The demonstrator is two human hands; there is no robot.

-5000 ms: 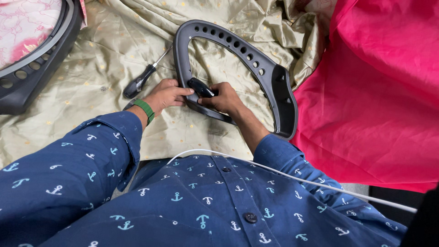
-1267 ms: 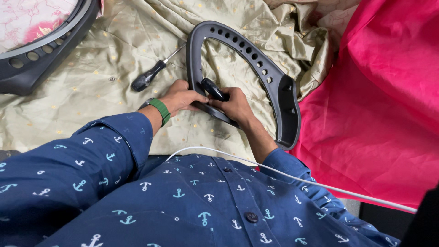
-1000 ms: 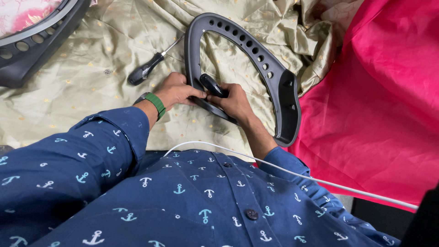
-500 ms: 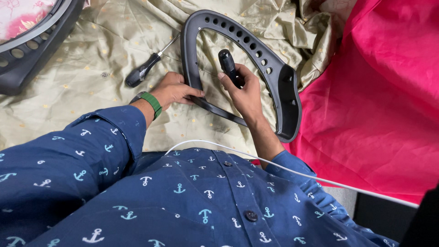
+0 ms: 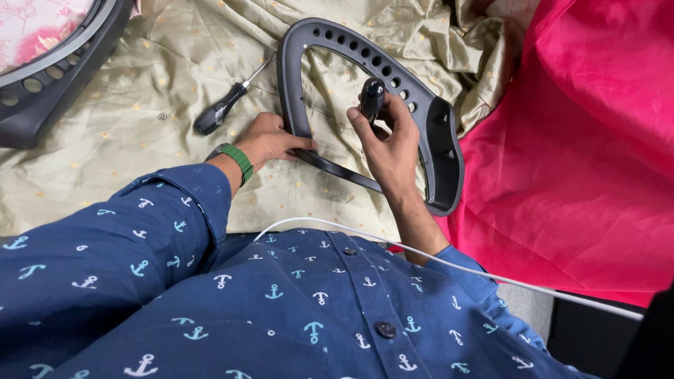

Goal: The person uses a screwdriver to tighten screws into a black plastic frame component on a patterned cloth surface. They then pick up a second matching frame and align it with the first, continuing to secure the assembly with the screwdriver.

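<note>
A curved black plastic frame (image 5: 421, 98) with a row of holes lies on a pale green-gold cloth (image 5: 140, 161). My left hand (image 5: 270, 140), with a green band at the wrist, presses on the frame's lower left edge. My right hand (image 5: 390, 144) is raised inside the frame's opening and grips a screwdriver with a black handle (image 5: 371, 98), held upright. A second black-handled screwdriver (image 5: 221, 111) lies on the cloth just left of the frame, a little beyond my left hand.
Another dark perforated plastic frame (image 5: 49, 91) with a pink flowered fabric inside sits at the top left. A bright pink cloth (image 5: 583, 154) covers the right side. A white cable (image 5: 449, 263) crosses my chest.
My right hand has lifted the black-handled screwdriver from the frame's lower edge up into the opening. My left hand stays on the frame's edge.
</note>
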